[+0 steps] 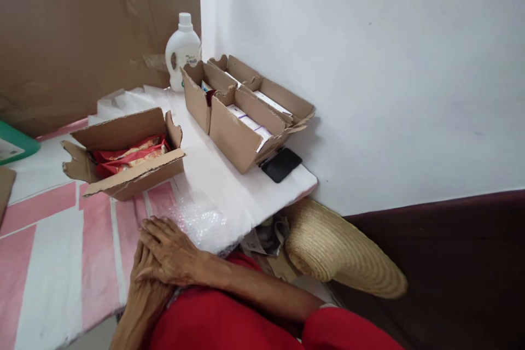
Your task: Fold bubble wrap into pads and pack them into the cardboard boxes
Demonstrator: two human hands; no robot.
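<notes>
Here, the right hand lies flat over the left hand, whose state I cannot tell. Bubble wrap lies alongside

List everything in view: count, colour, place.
table: 1, pink and white, foreground
carton: 1, brown, left
packets: about 2, red, inside
grouped cartons: 4, brown, centre
packs: several, mostly white, inside them
bottle: 1, white, behind them
slab: 1, black, table corner
container: 1, green, left edge
bubble wrap: 1, clear, near hands
plastic sheet: 1, whitish, table back
straw hat: 1, tan, beside table
cardboard panel: 1, brown, back
wall: 1, white, right
clothing: unclear, red, bottom
left hand: 1, bare, underneath
right hand: 1, bare, on top
</notes>
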